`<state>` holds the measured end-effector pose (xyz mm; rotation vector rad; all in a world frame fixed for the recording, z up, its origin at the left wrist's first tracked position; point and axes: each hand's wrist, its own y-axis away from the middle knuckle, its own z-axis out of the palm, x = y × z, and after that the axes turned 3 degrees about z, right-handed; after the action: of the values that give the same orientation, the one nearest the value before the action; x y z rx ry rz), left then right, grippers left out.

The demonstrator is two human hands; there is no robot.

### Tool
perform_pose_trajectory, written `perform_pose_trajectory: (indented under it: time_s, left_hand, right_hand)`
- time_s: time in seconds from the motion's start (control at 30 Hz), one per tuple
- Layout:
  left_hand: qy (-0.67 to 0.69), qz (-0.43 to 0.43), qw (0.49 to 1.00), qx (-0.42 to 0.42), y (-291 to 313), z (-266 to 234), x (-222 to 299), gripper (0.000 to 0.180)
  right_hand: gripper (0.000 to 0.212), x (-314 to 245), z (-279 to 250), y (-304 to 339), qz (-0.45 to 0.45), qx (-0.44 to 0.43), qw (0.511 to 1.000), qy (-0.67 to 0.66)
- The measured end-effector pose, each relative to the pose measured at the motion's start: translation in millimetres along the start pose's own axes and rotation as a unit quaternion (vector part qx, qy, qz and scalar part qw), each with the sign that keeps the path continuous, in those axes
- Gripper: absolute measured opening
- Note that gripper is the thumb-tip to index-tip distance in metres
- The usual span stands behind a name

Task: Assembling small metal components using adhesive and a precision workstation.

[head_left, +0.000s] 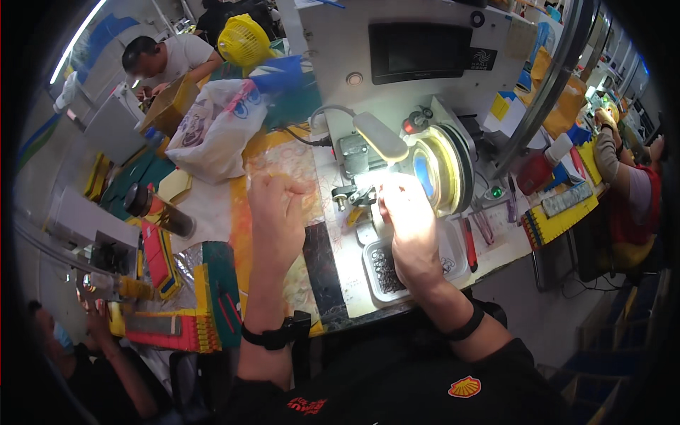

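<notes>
My left hand (278,212) is raised over the patterned table cover, thumb and fingers drawn together. Whatever is between them is too small to see. Under the bright lamp (380,136), my right hand (409,216) has its fingers pinched close to the small black metal arm (352,196) of a bench machine; glare hides what they grip. Just right of those fingers stands a large round spool (443,170) with a yellow rim. Below my right hand sits a white plastic tray (373,287) of small dark curved pieces, partly covered by my wrist.
Right of the tray lie red-handled pliers (469,244) and another slim tool (484,228). A white plastic bag (216,131) and a dark bottle (161,212) stand on the left. A slanted metal post (545,88) rises at right. Other people sit at neighbouring benches.
</notes>
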<state>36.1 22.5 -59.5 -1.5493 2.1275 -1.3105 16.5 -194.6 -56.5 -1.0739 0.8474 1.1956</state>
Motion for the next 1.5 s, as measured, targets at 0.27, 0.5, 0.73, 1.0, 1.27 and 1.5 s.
perform_pose_trajectory:
  time_s: [0.27, 0.5, 0.73, 1.0, 1.27, 1.5]
  left_hand:
    - [0.224, -0.203, 0.928, -0.218, 15.7, -4.7, 37.0, 0.014]
    - [0.294, -0.269, 0.882, -0.253, 29.8, 13.5, 40.3, 0.018]
    - [0.259, -0.167, 0.899, -0.311, -0.8, -15.2, 13.8, 0.018]
    - [-0.242, 0.039, 0.962, 0.118, -10.8, -71.3, -6.7, 0.016]
    - [0.347, -0.191, 0.911, -0.111, 16.6, -54.6, 87.2, 0.016]
    - [0.46, -0.257, 0.832, -0.174, 21.1, -2.8, 115.6, 0.011]
  right_hand:
    - [0.014, -3.5, 5.8, 5.6, 0.038, 0.016, 0.999, 0.026]
    - [0.021, 2.1, 6.3, 9.4, 0.009, 0.011, 0.999, 0.039]
    - [0.023, 29.2, -4.5, -4.5, -0.237, 0.038, 0.92, 0.31]
    - [0.017, 4.7, -11.5, 24.7, -0.043, -0.011, 0.995, 0.09]
    - [0.018, -0.6, -24.8, 30.2, 0.056, -0.062, 0.994, -0.066]
    - [0.027, -22.5, -20.0, 35.9, 0.045, -0.074, 0.996, 0.009]
